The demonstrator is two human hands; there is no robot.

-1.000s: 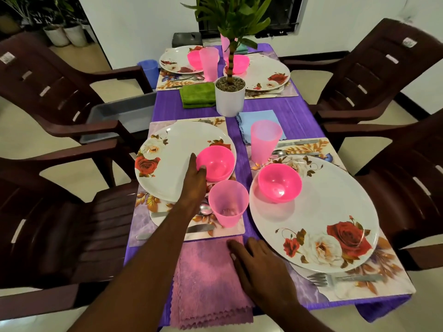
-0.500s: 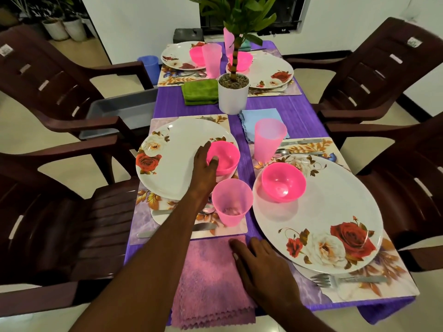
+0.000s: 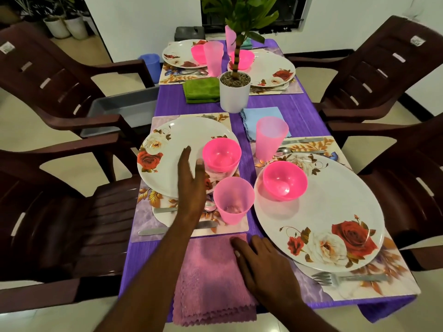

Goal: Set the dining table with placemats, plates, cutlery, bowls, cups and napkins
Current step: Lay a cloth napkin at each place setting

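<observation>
Head view: my left hand (image 3: 191, 188) hovers open, holding nothing, beside the pink plastic bowl (image 3: 221, 154); my right hand (image 3: 261, 267) lies flat on the mauve cloth napkin (image 3: 206, 279).

A dining table (image 3: 297, 111) draped in a purple cloth (image 3: 304, 121) carries four floral placemats: two near (image 3: 167, 226) (image 3: 374, 281), two at the far end (image 3: 167, 76) (image 3: 291, 88). Directly on the cloth lie a pink napkin (image 3: 206, 279) at the near edge, a blue napkin (image 3: 261, 116) and a green one (image 3: 201, 89) toward the middle, with a white plant pot (image 3: 233, 94) standing between them. What may be another napkin sits at the far end, half hidden by leaves.
</observation>
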